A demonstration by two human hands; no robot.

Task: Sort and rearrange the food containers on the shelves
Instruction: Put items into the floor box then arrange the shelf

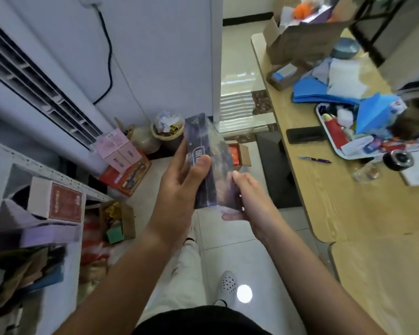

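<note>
A long dark purple box [209, 151] with pale lettering is held upright-tilted above the floor at the centre of the view. My left hand [179, 189] grips its left side, thumb across the front face. My right hand [247, 201] holds its lower right corner, fingers under the bottom edge. At the left, a white metal shelf [46, 170] carries a white and brown-red box [58, 201] on top of lilac boxes [49, 235], with darker packets below.
Pink boxes [116, 148] and a red box [128, 177] lie on the floor by the white air conditioner [41, 93]. A bin [167, 129] and open cartons [117, 221] stand nearby. A wooden table [336, 189] at right holds a tray [344, 131], phone [305, 135] and carton [307, 37].
</note>
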